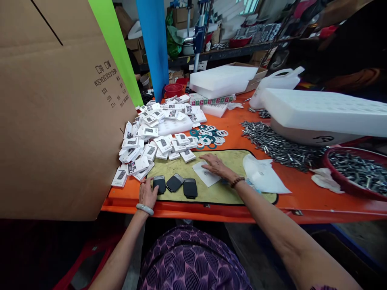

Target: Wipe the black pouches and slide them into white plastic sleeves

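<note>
Three flat black cases with rounded corners lie in a row on the yellow-green mat (223, 196): a left one (159, 184), a middle one (175, 183) set askew, and a right one (190, 188). My left hand (147, 194) grips the left case by its left edge, thumb on its face. Farther right, my right hand (217, 166) reaches over a small white plastic sleeve (206, 174), fingers stretched out and touching its upper part. More white sleeves (263, 173) lie loosely at the mat's right end.
Many small white boxes (162, 144) are heaped behind the mat, beside a large carton (60, 121). Green and white rings (208, 135) lie behind the mat. Metal bolts (272, 143), a red basket (329, 165) and white foam blocks (326, 108) occupy the right.
</note>
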A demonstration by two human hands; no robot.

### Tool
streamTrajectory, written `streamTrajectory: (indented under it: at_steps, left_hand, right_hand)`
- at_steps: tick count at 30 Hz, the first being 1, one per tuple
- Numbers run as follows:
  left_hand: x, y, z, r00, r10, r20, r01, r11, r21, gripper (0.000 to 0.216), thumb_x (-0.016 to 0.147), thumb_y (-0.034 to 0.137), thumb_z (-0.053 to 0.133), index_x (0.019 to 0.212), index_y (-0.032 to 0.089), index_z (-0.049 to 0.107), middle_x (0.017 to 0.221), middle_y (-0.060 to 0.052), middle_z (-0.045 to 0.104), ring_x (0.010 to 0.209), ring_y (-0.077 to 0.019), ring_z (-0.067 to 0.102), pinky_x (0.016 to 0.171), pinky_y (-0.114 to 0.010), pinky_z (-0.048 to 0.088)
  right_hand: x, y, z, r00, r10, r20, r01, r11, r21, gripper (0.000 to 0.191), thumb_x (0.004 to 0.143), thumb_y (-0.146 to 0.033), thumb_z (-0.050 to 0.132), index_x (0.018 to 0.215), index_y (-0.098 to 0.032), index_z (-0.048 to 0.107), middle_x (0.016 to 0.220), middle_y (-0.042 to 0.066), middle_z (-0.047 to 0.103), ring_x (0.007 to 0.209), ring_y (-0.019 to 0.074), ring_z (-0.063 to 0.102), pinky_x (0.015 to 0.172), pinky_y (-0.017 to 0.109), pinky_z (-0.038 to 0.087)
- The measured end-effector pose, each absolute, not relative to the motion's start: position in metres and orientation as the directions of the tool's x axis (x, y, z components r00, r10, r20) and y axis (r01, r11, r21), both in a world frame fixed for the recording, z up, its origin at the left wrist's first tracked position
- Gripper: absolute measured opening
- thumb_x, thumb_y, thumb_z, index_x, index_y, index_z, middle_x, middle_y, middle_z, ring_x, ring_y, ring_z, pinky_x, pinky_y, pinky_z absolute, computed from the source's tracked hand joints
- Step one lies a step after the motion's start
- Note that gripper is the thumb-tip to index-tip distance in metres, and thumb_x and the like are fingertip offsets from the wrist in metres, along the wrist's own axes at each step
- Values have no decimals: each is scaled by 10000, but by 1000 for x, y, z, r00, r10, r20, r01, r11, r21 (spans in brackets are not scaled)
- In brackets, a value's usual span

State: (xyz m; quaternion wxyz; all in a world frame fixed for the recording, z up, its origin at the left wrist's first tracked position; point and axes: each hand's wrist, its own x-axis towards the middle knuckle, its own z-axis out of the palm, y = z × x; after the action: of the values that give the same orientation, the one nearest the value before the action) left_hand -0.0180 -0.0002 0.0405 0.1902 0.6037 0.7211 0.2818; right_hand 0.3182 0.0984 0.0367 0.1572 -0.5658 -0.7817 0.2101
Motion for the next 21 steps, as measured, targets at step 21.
streamTrajectory:
  at_steps: [21]
  left_hand:
    - [7,-23,118,335,935,116,239,-203,950,258,787,343,672,627,150,611,726,-47,608,729,-152,542,709,-284,428]
  right_hand:
    - [217,22,111,-678,725,-123,243,62,-968,339,766,-507,662,759,-170,623,747,0,575,689,136,507,645,258,403]
